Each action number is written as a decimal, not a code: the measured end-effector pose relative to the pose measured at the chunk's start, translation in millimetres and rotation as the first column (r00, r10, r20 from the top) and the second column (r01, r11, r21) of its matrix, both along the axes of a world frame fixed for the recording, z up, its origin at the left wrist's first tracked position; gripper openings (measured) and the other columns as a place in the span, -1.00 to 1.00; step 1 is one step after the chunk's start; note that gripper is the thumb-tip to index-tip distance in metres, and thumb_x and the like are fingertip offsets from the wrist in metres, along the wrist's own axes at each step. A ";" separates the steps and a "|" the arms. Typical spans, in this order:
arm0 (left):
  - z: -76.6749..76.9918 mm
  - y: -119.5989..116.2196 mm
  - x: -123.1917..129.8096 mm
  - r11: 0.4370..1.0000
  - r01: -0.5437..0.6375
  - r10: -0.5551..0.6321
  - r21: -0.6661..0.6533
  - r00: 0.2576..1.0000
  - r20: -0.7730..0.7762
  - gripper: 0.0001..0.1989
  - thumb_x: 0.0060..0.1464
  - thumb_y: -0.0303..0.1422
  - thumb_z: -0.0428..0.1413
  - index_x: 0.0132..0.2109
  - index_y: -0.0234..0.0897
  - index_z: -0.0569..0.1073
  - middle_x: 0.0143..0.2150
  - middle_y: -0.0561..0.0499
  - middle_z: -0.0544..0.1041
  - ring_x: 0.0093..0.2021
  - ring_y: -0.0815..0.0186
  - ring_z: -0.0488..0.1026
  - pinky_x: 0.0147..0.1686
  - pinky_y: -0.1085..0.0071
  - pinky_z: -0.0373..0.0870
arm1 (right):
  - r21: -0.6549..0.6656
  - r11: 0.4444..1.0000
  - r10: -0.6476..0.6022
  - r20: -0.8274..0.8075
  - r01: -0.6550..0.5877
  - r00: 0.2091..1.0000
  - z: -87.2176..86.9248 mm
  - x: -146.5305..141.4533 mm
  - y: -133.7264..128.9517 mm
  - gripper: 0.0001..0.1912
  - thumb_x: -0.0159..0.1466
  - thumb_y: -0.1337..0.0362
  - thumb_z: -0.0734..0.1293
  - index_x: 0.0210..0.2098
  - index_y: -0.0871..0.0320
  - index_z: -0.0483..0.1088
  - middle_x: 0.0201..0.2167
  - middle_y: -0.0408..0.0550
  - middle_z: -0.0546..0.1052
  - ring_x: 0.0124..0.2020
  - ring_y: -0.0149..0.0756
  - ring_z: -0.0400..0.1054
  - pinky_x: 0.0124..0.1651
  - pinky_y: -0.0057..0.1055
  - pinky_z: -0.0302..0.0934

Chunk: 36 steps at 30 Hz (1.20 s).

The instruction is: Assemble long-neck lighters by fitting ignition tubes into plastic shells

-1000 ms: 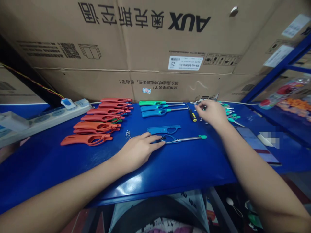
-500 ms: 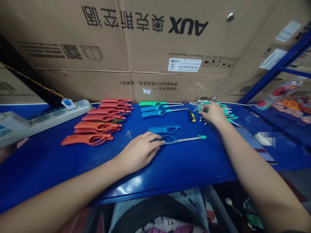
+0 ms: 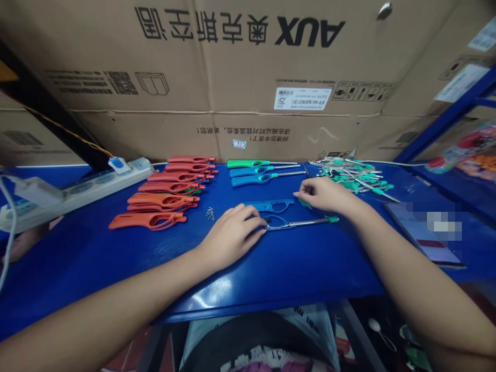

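Observation:
My left hand (image 3: 238, 232) is closed around the handle end of an open blue lighter half (image 3: 276, 223), pressing it to the table. A long metal tube (image 3: 310, 223) with a teal tip extends from that half to the right. Just behind lies the matching blue handle shell (image 3: 273, 206). My right hand (image 3: 323, 194) is in a pinch right of the shell, with a small green part (image 3: 305, 203) at its fingertips, mostly covered. Behind the right hand spreads a pile of metal tubes with teal ends (image 3: 364, 175).
Red and orange lighter shells (image 3: 149, 221) lie stacked at left, beside small screws (image 3: 210, 213). Assembled green and blue lighters (image 3: 251, 179) lie at the back. A power strip (image 3: 83, 194) edges the left, a tablet-like panel (image 3: 422, 232) the right. A cardboard box (image 3: 232, 77) walls the back.
My right hand has come from the tube pile toward me and left, now with a small green part at its fingers. My left hand stays on the blue half. The view has shifted slightly.

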<state>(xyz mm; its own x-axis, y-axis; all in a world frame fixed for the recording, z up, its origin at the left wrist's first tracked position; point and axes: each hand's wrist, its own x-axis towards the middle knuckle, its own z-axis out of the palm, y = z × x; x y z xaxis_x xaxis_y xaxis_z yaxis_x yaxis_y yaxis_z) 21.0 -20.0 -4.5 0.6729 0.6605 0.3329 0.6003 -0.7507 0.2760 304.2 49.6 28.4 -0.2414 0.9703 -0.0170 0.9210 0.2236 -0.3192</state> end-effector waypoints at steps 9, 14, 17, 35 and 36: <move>-1.5 1.1 -0.4 0.999 0.015 -0.013 -0.042 0.999 0.040 -0.85 0.32 -0.35 0.10 -0.04 -0.22 0.53 -0.07 -0.06 0.54 -0.08 0.18 0.45 -0.05 0.20 0.37 | -0.100 0.988 0.122 0.028 -0.118 0.992 9.2 11.5 -4.2 -0.78 0.19 0.09 0.38 -0.27 0.10 0.47 -0.35 -0.09 0.58 -0.39 -0.29 0.40 -0.36 -0.42 0.14; -0.8 1.3 1.3 0.999 -0.007 0.008 -0.050 1.000 0.030 -0.89 0.31 -0.34 0.12 -0.09 -0.22 0.52 -0.10 -0.05 0.55 -0.11 0.18 0.43 -0.08 0.22 0.37 | -0.089 0.979 0.190 0.073 -0.183 0.979 6.0 8.9 -4.1 -0.80 0.23 0.12 0.34 -0.31 0.13 0.46 -0.33 -0.04 0.56 -0.36 -0.28 0.37 -0.33 -0.40 0.15; -0.9 1.9 1.5 0.999 0.002 -0.002 -0.035 1.000 0.018 -0.90 0.31 -0.36 0.11 -0.12 -0.24 0.52 -0.11 -0.05 0.54 -0.12 0.19 0.43 -0.08 0.23 0.37 | 0.015 0.982 0.187 -0.018 -0.187 0.982 8.5 8.1 -4.2 -0.79 0.22 0.12 0.32 -0.34 0.14 0.45 -0.39 -0.04 0.53 -0.40 -0.30 0.35 -0.32 -0.40 0.17; -0.6 1.3 -5.8 0.996 0.025 -0.014 -0.090 0.994 0.112 -0.89 0.24 -0.33 0.17 -0.22 -0.22 0.58 -0.15 -0.03 0.53 -0.15 0.21 0.44 -0.06 0.21 0.38 | -0.299 0.917 0.190 -0.253 -0.264 0.948 26.1 20.0 -13.8 -0.66 0.15 -0.02 0.42 -0.35 0.11 0.37 -0.46 -0.10 0.59 -0.42 -0.28 0.47 -0.38 -0.40 0.26; -0.6 1.5 -5.6 0.995 0.024 -0.014 -0.093 0.994 0.112 -0.87 0.26 -0.31 0.16 -0.22 -0.22 0.58 -0.15 -0.04 0.53 -0.15 0.22 0.44 -0.07 0.22 0.38 | -0.303 0.911 0.213 -0.239 -0.281 0.947 25.6 20.2 -13.8 -0.68 0.16 -0.01 0.42 -0.35 0.11 0.38 -0.44 -0.10 0.59 -0.41 -0.28 0.47 -0.37 -0.40 0.26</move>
<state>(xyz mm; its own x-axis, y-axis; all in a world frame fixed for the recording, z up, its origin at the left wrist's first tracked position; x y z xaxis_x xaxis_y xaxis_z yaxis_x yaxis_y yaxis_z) 15.4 -18.5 -5.1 0.6481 0.6797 0.3436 0.5477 -0.7294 0.4099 324.4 35.9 54.0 -0.5037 0.8265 -0.2514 0.7607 0.2865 -0.5824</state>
